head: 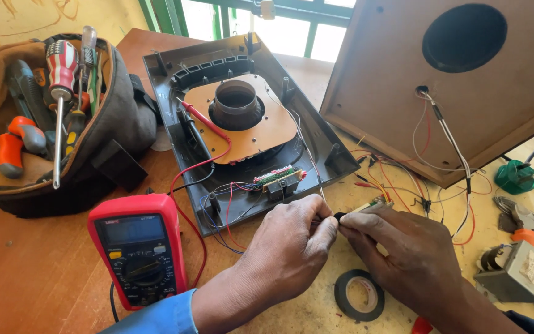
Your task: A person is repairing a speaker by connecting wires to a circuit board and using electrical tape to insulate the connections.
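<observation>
Both hands are meeting low in the view over the yellowish bench top [316,309]. The left hand [288,247] is pinching a thin wire [321,192] between thumb and forefinger, closed tight on it, and the right hand [403,253] is closing its fingertips around a small circuit board [372,204], with a black bit showing just where the two hands are touching. Judging by this, the work is going best if both wrists are resting on the bench, so the fine wire is not being tugged against the board.

Room is tight. A dark plastic panel [248,124], with a tan plate and a black tube, is lying just beyond the knuckles, its loose red and blue leads trailing near the left hand. A wooden speaker box [415,86] is leaning at the right, its wires hanging close to the right hand. A red meter [137,247] is sitting left of the left forearm, a roll of black tape [358,295] between the wrists, a tool bag [50,117] well apart at far left, and pliers [533,232] and a transformer [517,272] at the right edge.
</observation>
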